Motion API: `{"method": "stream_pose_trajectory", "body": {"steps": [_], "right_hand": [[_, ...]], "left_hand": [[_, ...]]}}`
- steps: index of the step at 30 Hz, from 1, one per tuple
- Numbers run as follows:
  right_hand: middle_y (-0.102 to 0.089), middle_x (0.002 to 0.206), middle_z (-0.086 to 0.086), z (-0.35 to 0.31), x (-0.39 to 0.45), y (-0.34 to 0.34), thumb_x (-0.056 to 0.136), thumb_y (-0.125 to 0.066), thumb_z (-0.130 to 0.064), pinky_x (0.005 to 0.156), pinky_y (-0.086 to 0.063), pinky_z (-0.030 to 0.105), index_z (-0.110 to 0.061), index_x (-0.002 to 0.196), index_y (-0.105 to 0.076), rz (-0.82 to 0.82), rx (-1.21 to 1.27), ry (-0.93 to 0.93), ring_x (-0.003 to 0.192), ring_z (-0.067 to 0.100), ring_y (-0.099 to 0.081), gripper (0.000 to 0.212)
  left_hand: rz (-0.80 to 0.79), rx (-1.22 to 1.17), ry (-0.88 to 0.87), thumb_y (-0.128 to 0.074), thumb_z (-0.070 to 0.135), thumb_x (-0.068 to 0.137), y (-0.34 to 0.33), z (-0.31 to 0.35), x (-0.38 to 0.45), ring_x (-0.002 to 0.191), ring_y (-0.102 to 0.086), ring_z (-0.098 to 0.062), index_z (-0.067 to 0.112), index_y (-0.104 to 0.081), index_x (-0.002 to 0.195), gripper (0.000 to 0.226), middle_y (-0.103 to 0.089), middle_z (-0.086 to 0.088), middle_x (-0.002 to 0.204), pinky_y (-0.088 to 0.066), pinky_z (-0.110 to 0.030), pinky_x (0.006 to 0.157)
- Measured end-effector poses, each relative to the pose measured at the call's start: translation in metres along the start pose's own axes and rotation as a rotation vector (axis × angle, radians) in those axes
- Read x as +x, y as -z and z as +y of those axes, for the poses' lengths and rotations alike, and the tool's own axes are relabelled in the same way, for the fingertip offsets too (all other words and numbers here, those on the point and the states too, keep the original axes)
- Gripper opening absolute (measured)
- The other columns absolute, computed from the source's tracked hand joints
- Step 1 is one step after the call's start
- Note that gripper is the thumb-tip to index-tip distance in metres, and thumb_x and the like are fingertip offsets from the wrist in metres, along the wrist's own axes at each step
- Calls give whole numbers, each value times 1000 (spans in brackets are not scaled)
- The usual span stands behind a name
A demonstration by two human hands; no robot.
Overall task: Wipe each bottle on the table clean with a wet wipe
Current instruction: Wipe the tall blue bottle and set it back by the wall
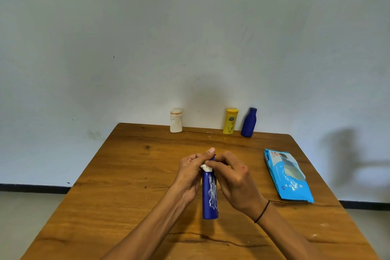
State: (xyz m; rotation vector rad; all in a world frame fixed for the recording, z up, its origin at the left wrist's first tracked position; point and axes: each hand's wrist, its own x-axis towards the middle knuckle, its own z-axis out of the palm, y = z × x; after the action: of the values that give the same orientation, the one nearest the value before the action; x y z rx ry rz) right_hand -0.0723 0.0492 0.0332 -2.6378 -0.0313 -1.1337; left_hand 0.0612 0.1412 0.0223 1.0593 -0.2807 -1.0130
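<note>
Both forearms reach over the surface (130, 175) to a tall blue bottle (209, 194) held above it: left hand (190, 175) closed in a grip around it, right hand (232, 177) pinching a wet wipe (205, 168) against its top. Wiping this one looks underway; next, the wipe should travel down the smeared body before the three bottles by the wall.

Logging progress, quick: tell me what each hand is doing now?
Left hand: closed on the blue bottle.
Right hand: pinching the white wipe against the bottle's top.

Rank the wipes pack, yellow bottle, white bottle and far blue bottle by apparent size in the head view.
1. Wipes pack, though it lies nearer.
2. Far blue bottle.
3. Yellow bottle and white bottle: too alike to rank.
</note>
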Motion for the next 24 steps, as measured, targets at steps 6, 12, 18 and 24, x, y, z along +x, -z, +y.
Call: {"method": "stream_pose_trajectory", "body": {"steps": [6, 12, 18, 24], "right_hand": [[-57, 106, 7, -8, -18, -2, 101, -62, -9, 74, -49, 26, -6, 120, -70, -85, 104, 9, 90, 14, -55, 21], [-58, 101, 10, -9, -16, -4, 107, -54, -19, 69, -50, 26, -1, 119, -70, 11, 19, 2, 84, 16, -56, 27], [-57, 102, 7, -8, -8, -3, 101, -62, -12, 73, -46, 21, -6, 120, -69, 23, 60, -39, 87, 12, -54, 22], [-56, 95, 6, -13, -34, -5, 98, -67, -4, 65, -44, 28, -10, 126, -69, -54, 113, -5, 80, 14, -52, 28]], "left_hand": [[71, -101, 19, -97, 33, 67, 0, -7, 2, 59, -56, -21, 11, -67, 75, 38, -60, -8, 69, -50, -35, 62], [41, -147, 40, -103, 41, 60, -5, -12, 5, 63, -58, -24, 10, -64, 86, 56, -60, -10, 75, -53, -38, 66], [2, -214, 62, -102, 40, 61, -3, -11, 5, 68, -64, -26, 4, -65, 106, 69, -67, -13, 83, -58, -40, 71], [98, -146, 66, -101, 53, 48, 0, -7, 4, 67, -65, -24, 2, -67, 114, 90, -70, -13, 86, -56, -36, 66]]}}
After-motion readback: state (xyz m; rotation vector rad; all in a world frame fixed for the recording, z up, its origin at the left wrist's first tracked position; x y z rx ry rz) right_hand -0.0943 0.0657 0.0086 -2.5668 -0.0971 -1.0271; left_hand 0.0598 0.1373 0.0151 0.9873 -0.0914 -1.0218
